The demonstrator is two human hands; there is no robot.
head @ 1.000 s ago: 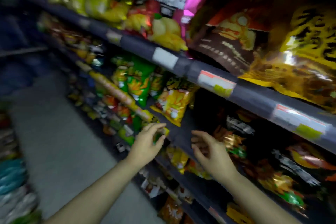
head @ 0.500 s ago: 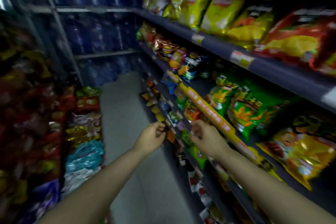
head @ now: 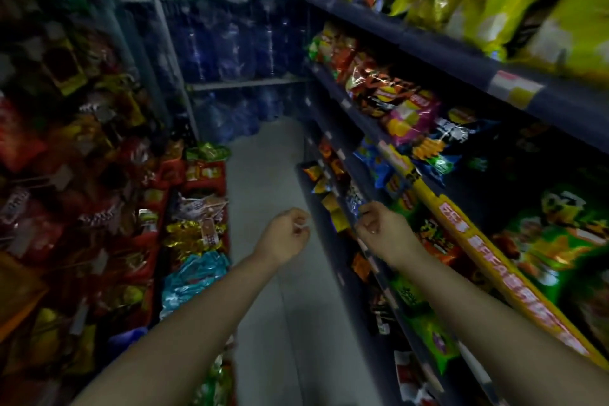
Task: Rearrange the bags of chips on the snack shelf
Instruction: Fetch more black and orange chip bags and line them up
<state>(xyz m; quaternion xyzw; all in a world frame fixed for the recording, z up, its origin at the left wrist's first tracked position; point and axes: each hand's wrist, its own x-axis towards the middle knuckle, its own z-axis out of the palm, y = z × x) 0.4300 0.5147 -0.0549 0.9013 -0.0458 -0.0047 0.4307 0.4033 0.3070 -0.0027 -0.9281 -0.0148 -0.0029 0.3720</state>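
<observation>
The snack shelf runs along the right side, several dark tiers deep. Yellow-green chip bags fill the top tier, with orange, pink and dark bags below and green bags lower right. A yellow and pink strip edges one tier. My left hand hovers over the aisle floor with fingers curled in, holding nothing. In front of the lower shelf edge my right hand is loosely closed and empty, close to small snack packs.
Racks of mixed snack packs line the left side, with red crates at floor level. Blue plastic-wrapped bottle packs fill shelving at the aisle's far end. A narrow grey floor runs between.
My view has swung left, from facing the shelf to looking down the aisle. Both hands have drawn back from the bags and curled shut.
</observation>
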